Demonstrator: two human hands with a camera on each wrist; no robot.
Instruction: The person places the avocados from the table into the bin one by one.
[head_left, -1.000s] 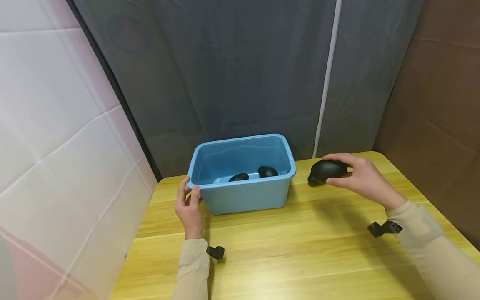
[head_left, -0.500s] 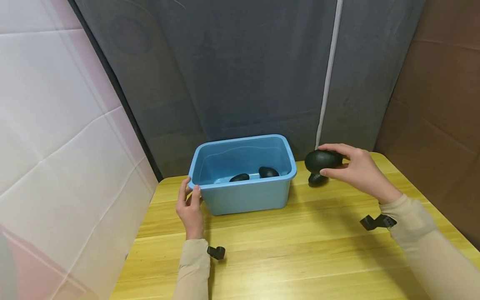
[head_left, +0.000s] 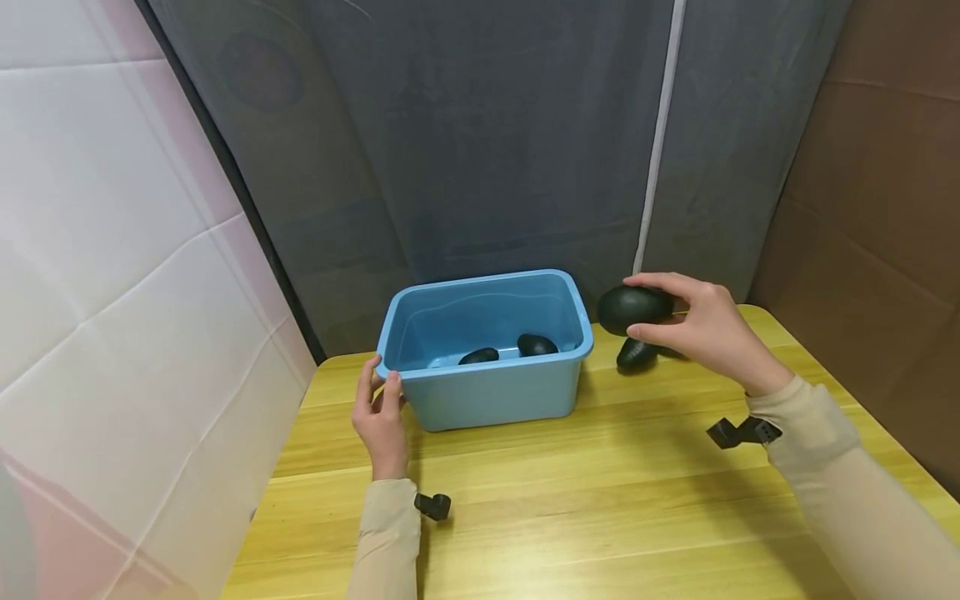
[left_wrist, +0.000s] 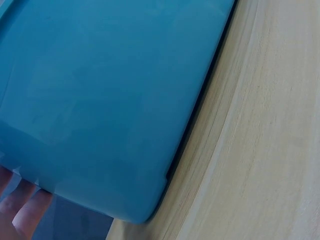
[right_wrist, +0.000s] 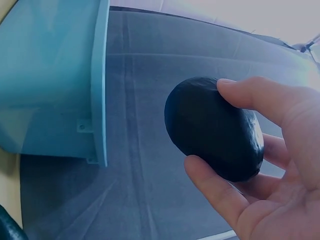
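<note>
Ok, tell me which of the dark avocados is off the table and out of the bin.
The avocado held in the right hand, up beside the blue bin. Two lie inside the bin; another rests on the table below it.

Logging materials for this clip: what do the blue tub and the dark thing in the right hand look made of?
Blue tub: moulded plastic, glossy, with a rolled rim. Dark oval object held by the right hand: smooth, slightly shiny; perhaps a polished stone or avocado, cannot tell.

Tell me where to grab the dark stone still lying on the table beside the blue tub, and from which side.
Take the stone on the table across its narrower width, coming from above and slightly right. It lies low and flat on the table, so only top and flanks are open; the tub crowds its left. The right hand already holds another stone.
</note>
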